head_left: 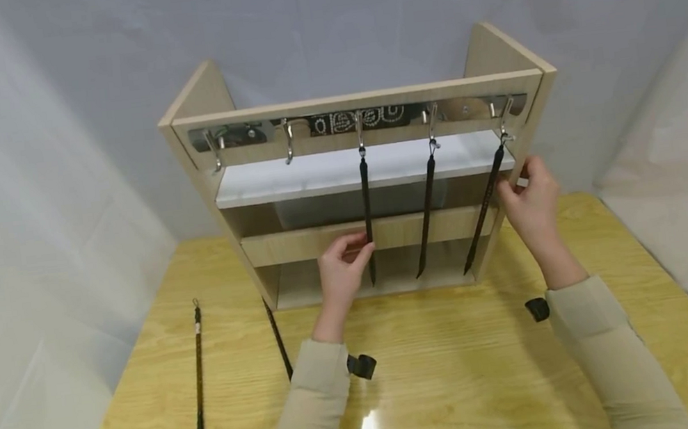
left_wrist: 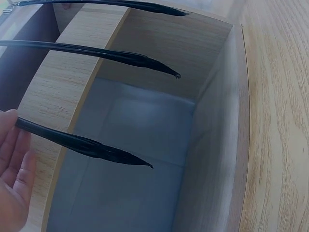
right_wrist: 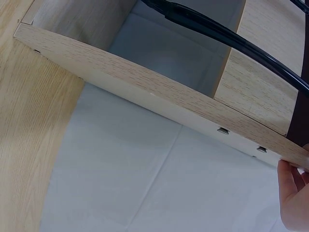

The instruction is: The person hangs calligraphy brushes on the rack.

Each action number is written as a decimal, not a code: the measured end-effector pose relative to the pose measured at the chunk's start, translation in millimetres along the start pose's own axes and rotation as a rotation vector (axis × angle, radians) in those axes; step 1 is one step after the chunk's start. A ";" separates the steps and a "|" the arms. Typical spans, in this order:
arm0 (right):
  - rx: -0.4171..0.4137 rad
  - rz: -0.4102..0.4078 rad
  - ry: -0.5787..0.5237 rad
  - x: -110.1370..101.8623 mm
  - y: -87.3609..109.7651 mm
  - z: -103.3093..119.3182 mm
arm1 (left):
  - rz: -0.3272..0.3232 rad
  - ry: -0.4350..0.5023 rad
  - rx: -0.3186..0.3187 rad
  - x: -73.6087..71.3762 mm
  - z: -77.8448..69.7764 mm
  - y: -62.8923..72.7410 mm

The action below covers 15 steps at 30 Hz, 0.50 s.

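Note:
A black calligraphy brush (head_left: 367,198) hangs tip down from the middle hook of a wooden shelf unit. My left hand (head_left: 340,267) pinches its handle between thumb and fingers, above the bristles. In the left wrist view the bristles (left_wrist: 116,153) stick out past the fingers. My right hand (head_left: 533,205) grips the edge of the unit's right side panel (right_wrist: 145,87), its fingers on the outer face. Close by that hand hangs a brush (head_left: 485,206) on the rightmost hook. Another brush (head_left: 426,213) hangs between these two.
A metal hook rail (head_left: 275,131) runs along the unit's upper board. On the yellow wood-grain table (head_left: 449,371) lie a brown-handled brush (head_left: 199,369) at the left and a dark brush (head_left: 278,337), partly hidden by my left sleeve. White sheeting (head_left: 38,239) surrounds the table.

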State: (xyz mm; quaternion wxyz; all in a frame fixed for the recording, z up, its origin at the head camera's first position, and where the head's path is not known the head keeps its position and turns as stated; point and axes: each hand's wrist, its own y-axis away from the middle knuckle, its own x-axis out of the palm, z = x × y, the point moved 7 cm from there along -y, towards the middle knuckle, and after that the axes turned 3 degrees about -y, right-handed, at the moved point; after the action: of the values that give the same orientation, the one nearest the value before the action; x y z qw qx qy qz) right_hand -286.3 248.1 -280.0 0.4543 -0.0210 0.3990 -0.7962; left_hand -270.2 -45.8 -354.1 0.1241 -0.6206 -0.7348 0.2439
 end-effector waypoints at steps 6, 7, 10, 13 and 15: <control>0.004 0.004 -0.009 0.9 0.9 -0.7 | 0.016 -0.020 0.005 1.7 8.1 1.2; 0.003 0.003 -0.009 1.0 1.1 -0.7 | 0.019 -0.021 0.010 1.9 7.8 1.3; 0.003 0.002 -0.006 1.2 1.1 -0.6 | 0.024 -0.022 0.015 2.3 6.3 1.4; 0.007 0.001 0.000 1.1 0.9 -0.7 | 0.028 -0.016 0.004 2.4 7.3 1.1; 0.007 0.002 0.001 1.1 0.7 -0.9 | 0.029 -0.013 0.000 2.2 8.0 1.1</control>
State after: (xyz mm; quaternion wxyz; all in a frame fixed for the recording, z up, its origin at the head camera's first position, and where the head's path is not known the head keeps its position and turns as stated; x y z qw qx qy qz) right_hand -286.8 247.7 -281.5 0.4552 -0.0186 0.3963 -0.7972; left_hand -273.6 -45.2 -361.8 0.1156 -0.6295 -0.7266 0.2498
